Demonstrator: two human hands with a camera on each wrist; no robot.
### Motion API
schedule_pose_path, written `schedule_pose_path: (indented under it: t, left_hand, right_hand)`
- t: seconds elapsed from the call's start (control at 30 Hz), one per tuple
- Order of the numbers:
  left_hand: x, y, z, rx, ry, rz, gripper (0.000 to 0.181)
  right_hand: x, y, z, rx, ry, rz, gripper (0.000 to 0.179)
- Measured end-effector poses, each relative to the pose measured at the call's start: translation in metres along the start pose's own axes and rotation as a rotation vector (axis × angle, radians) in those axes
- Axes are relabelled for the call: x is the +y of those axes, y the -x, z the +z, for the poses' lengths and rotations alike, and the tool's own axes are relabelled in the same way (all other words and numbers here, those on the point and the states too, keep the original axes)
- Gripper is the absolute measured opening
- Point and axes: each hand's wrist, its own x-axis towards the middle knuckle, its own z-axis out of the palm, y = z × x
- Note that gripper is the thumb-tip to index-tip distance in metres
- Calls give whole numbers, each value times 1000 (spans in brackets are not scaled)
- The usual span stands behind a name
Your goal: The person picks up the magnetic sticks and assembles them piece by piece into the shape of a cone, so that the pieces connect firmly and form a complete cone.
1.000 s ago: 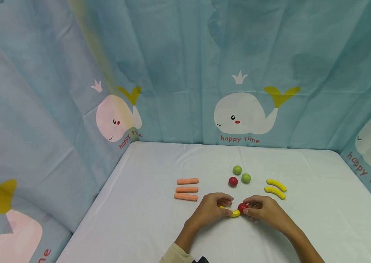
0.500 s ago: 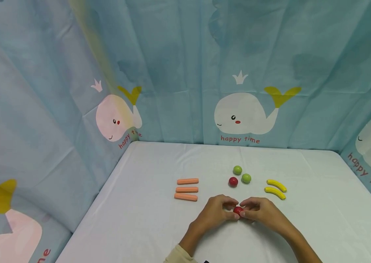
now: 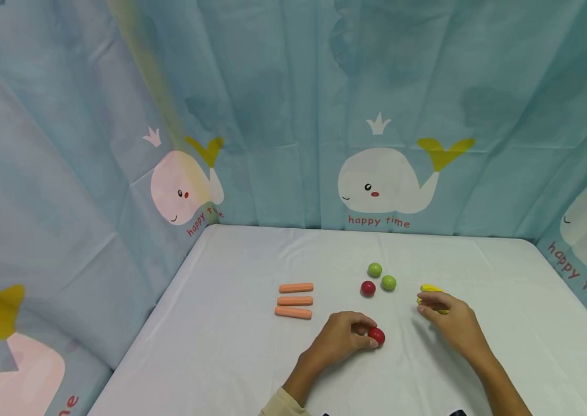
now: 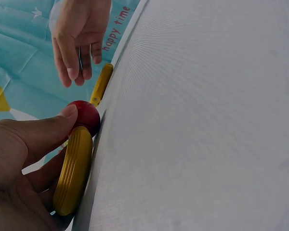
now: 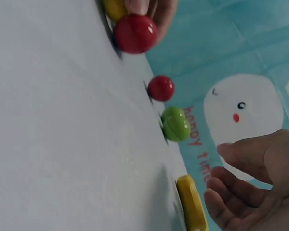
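Near the table's front, my left hand pinches a glossy red ball, its thumb pressed on the side. In the left wrist view a ridged yellow toy banana runs from that ball back beneath the curved fingers; whether they grip it is unclear. From the head the hand hides this banana. My right hand hovers at the right over a pair of toy bananas, partly covering them. Its fingers are loosely bent with a gap from the thumb, and the right wrist view shows nothing between them.
Three orange-pink sticks lie in a stack of rows on the white table, left of centre. Behind the hands sit another red ball and two green balls. Blue whale-print curtains enclose the table's back and sides.
The red ball came left from my right hand to my left hand, by the banana. My right hand then let go and moved right, over the two bananas.
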Motion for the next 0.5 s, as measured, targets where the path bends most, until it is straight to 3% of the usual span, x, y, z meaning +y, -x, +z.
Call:
schedule_pose_path:
  t: [0.27, 0.5]
  left_hand:
    - [0, 1, 0, -9, 3, -11, 29]
    - [0, 1, 0, -10, -2, -3, 30]
  right_hand:
    - [19, 0, -10, 116, 45, -10, 35]
    - [26, -3, -15, 46, 43, 55, 44]
